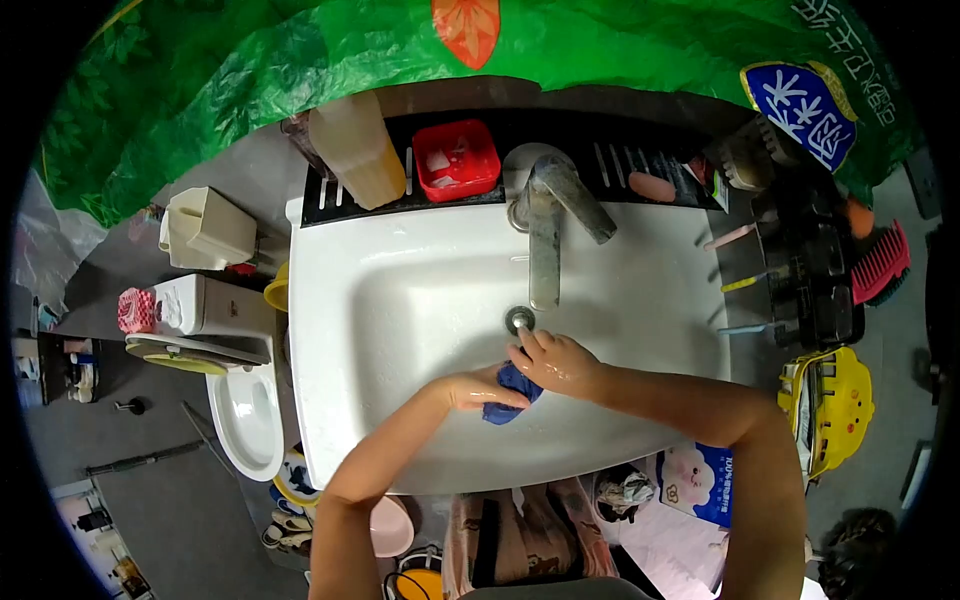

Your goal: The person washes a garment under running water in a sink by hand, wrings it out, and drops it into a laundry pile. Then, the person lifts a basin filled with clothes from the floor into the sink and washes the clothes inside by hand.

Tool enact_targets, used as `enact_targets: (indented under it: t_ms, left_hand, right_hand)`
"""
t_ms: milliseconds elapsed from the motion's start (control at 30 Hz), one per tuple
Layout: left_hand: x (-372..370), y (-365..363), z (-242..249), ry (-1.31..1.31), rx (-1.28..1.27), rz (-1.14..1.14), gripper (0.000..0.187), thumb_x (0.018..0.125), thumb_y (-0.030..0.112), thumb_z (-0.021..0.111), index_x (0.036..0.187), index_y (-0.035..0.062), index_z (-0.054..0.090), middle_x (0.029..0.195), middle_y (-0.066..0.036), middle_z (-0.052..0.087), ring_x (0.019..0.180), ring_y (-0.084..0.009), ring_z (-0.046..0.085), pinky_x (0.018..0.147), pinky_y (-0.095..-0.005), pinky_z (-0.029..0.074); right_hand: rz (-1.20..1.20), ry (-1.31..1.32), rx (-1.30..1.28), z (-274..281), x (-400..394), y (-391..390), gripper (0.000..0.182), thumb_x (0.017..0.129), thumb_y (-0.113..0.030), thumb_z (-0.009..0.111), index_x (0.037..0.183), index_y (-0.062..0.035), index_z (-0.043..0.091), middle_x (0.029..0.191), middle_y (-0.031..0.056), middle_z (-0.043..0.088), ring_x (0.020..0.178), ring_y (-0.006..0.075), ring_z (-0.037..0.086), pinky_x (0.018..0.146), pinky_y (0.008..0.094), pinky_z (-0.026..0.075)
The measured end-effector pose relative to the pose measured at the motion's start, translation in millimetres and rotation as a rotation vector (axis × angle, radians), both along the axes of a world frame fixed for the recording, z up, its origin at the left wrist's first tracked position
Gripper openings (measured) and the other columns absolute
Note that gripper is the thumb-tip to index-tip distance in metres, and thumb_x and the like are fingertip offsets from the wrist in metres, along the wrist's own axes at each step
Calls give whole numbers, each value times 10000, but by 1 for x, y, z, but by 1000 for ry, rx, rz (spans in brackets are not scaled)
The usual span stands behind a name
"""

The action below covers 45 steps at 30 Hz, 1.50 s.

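A small, crumpled dark blue cloth (499,413) is bunched between my two hands, low over the basin of the white sink (400,300). My left hand (480,390) grips it from the left, the thumb lying across it. From the right, my right hand (556,364) presses on the cloth with curled fingers, and its skin glistens wet. Just beyond my right fingertips is the drain plug (519,319). Above the drain reaches the metal faucet (544,250), and no stream of water shows under its spout. My fingers hide part of the cloth.
On the back ledge stand a yellowish plastic container (360,150), a red soap box (456,160) and a pinkish soap bar (652,187). A black toothbrush rack (810,260) is at the right, a toilet (246,420) at the left. Green plastic sheeting (300,60) hangs behind.
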<state>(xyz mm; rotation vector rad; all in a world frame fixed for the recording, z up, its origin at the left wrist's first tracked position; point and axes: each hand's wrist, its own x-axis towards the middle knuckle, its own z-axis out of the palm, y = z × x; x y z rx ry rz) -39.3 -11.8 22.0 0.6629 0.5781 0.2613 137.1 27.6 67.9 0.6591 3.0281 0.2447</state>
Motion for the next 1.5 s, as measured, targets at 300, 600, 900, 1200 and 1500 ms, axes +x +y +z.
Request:
enact_targets:
  t_ms: [300,600,900,1200,1500]
  left_hand:
    - [13,-12,30,1170,1214,-335,385,652,112,604,1004,63,455,834,-144,569,780,-309,585,672,-393,467]
    - [-22,-19,8,933,2014,-36,378,618,172,598,990,178,531,865,-23,518,624,-168,553,492,-273,458]
    - [-7,-31,-10,910,1181,720,389,627,93,633,1005,110,543,696,-76,534,497,-183,501,435,-242,430]
    - [57,-62,59,-1496,-763,735,581,729,293,643,1208,134,356,823,25,431,523,-69,464,495,-228,360]
    - [18,-93,96,-1350,-726,594,613,693,168,695,1179,62,337,843,-2,429,521,-68,465,465,-196,353]
  right_hand:
    - [-583,186,-1360,-56,-7,-27,321,552,-147,667,818,-36,525,648,79,562,585,210,557,546,297,453]
    - [-1109,473,-2245,-33,-14,-54,150,637,-110,621,697,-87,486,582,-13,428,463,80,373,437,225,296]
    - [-1095,461,-2629,-45,6,1,587,765,-644,393,712,-71,511,595,0,449,392,66,345,357,188,260]
    - [167,1468,-2823,-12,-99,-18,904,712,-695,412,1370,-180,66,1415,163,-48,1255,467,65,956,616,174]
    - [-250,1280,-2740,51,-88,-9,222,792,-235,586,683,-101,447,649,-10,425,706,141,470,650,322,437]
